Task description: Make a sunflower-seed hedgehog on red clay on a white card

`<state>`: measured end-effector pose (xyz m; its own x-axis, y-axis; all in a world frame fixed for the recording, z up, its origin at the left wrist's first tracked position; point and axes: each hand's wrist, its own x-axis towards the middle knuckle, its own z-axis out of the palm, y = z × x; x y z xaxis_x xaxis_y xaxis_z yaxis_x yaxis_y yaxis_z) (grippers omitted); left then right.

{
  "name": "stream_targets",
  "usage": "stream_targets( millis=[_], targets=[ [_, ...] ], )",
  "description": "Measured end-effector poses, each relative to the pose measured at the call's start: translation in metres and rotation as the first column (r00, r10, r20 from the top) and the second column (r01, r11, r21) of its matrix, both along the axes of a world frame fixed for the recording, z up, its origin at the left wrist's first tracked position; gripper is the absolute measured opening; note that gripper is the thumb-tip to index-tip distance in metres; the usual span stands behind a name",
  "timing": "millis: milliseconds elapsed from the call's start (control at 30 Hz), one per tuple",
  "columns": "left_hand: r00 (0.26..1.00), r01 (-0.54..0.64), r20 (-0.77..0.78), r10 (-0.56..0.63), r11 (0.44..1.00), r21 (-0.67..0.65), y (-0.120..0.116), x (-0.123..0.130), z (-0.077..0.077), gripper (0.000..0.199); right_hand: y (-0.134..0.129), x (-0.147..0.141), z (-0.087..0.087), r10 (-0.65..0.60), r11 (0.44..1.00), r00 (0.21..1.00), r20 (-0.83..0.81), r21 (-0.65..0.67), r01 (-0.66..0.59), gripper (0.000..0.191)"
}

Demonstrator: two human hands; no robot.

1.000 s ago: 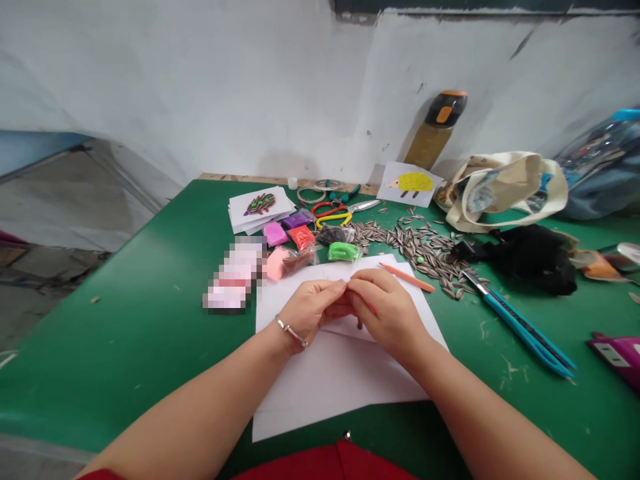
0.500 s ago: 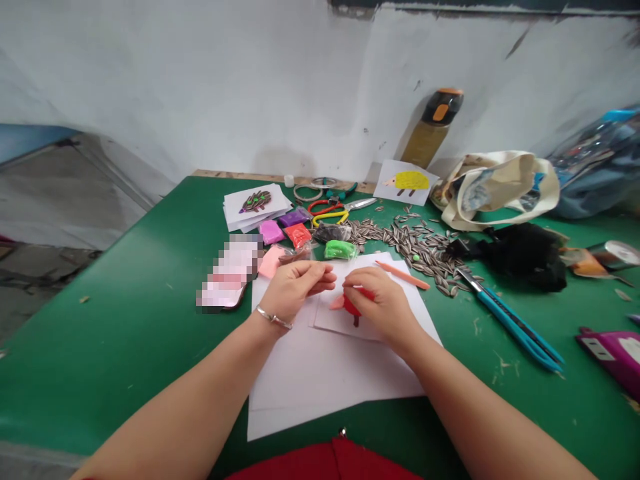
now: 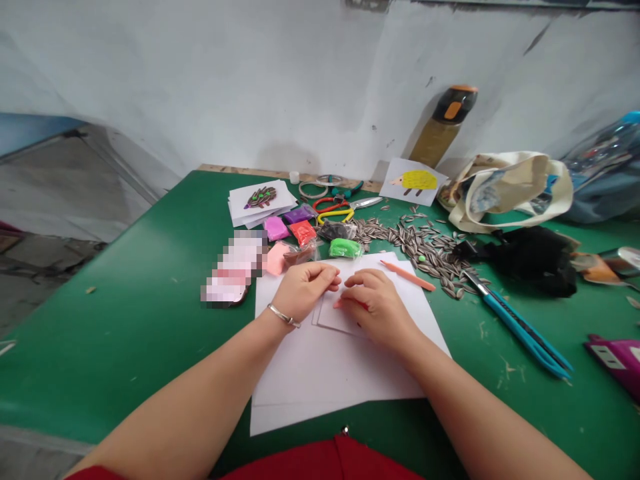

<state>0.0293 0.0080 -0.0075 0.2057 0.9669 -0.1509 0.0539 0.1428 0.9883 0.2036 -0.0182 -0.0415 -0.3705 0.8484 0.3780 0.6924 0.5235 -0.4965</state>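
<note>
My right hand presses down on a white card, its fingertips over a bit of red modelling clay that is mostly hidden. My left hand rests with curled fingers at the card's left edge, and nothing shows in it. The card lies on loose white paper sheets. An orange clay modelling tool lies on the paper, just beyond my right hand.
Sunflower seeds and clay packets spread across the green table. Scissors, sample cards, a blue craft knife, black cloth and a canvas bag lie around. A blurred object sits left.
My right hand has come down onto the card, covering most of the red clay that showed beneath it earlier. My left hand has moved slightly right, closer to the card.
</note>
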Motion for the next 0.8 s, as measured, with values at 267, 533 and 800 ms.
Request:
stream_targets(
  millis=[267, 533, 800],
  targets=[
    [0.996, 0.032, -0.086, -0.028, 0.999, 0.044, -0.0011, 0.0003, -0.0027, 0.023, -0.0001, -0.0022, -0.0046, 0.015, 1.000, 0.999, 0.038, 0.007, -0.016, 0.018],
    [0.992, 0.050, -0.116, -0.043, 0.997, 0.058, -0.0007, -0.0001, -0.0047, 0.022, -0.0026, -0.0043, -0.0063, 0.000, 0.999, 0.999, 0.054, 0.046, -0.002, 0.013],
    [0.987, 0.060, -0.151, -0.048, 0.995, 0.075, -0.0008, 0.0009, -0.0029, 0.023, -0.0024, -0.0030, -0.0046, 0.036, 0.999, 0.998, 0.051, -0.012, -0.035, 0.016]
  ],
)
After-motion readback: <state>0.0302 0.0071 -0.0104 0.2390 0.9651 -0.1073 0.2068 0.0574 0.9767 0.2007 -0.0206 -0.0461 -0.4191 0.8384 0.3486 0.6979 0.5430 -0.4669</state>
